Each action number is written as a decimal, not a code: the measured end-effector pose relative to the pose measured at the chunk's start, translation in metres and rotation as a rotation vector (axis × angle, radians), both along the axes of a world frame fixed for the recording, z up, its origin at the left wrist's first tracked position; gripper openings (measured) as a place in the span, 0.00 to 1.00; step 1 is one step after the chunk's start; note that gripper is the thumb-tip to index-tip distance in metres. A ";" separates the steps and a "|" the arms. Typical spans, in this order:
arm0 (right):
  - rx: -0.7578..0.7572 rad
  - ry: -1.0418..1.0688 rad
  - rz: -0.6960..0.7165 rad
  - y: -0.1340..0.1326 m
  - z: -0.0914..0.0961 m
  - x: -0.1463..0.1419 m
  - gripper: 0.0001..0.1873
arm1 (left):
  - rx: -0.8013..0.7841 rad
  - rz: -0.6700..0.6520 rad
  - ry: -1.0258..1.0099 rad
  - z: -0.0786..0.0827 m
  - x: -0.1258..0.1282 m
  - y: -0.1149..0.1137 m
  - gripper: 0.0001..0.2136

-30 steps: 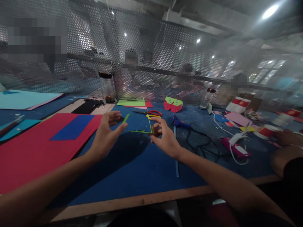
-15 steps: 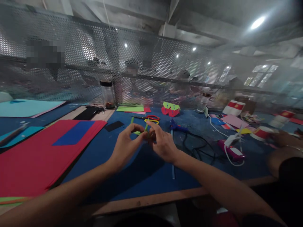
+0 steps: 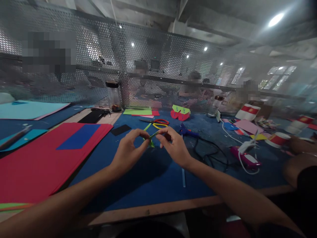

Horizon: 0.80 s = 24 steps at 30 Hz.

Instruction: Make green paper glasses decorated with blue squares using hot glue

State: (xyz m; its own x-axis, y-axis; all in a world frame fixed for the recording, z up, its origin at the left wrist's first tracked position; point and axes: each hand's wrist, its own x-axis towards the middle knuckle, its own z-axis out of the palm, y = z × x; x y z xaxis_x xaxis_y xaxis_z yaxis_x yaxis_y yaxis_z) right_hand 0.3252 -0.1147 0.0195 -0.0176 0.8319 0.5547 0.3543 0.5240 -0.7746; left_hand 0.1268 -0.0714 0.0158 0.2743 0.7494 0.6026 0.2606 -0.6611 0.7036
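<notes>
Between my hands is a narrow green strip (image 3: 154,134), which looks like paper or foam sheet. My left hand (image 3: 130,147) pinches one end of it between thumb and fingers. The other end is in the fingertips of my right hand (image 3: 175,145). More light green pieces (image 3: 151,143) show just below and behind my left fingertips, partly hidden. Beyond my hands lie scissors (image 3: 160,124) with red and yellow handles. A blue glue gun (image 3: 188,131) with a black cord rests to the right of my right hand.
Red sheets (image 3: 32,165) with a blue rectangle (image 3: 78,137) cover the left. A red and green cut-out (image 3: 180,113) stands near the mesh partition (image 3: 158,66). Glass jars (image 3: 114,97) stand behind. At right are a magenta device (image 3: 245,158), paper scraps and another person's arm (image 3: 296,158).
My hands have moved slightly apart, and the green strip now stretches between them lying flatter, where it stood upright before. The view has shifted a little.
</notes>
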 end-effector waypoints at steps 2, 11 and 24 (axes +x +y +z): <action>-0.003 -0.010 0.002 0.001 0.000 0.001 0.09 | 0.011 -0.006 0.007 0.000 0.000 -0.001 0.05; 0.023 -0.040 0.008 -0.002 0.000 -0.001 0.09 | 0.066 -0.052 0.012 -0.001 0.000 0.000 0.04; 0.061 -0.056 0.038 -0.003 -0.002 -0.001 0.10 | 0.183 -0.128 0.005 0.002 -0.001 -0.003 0.02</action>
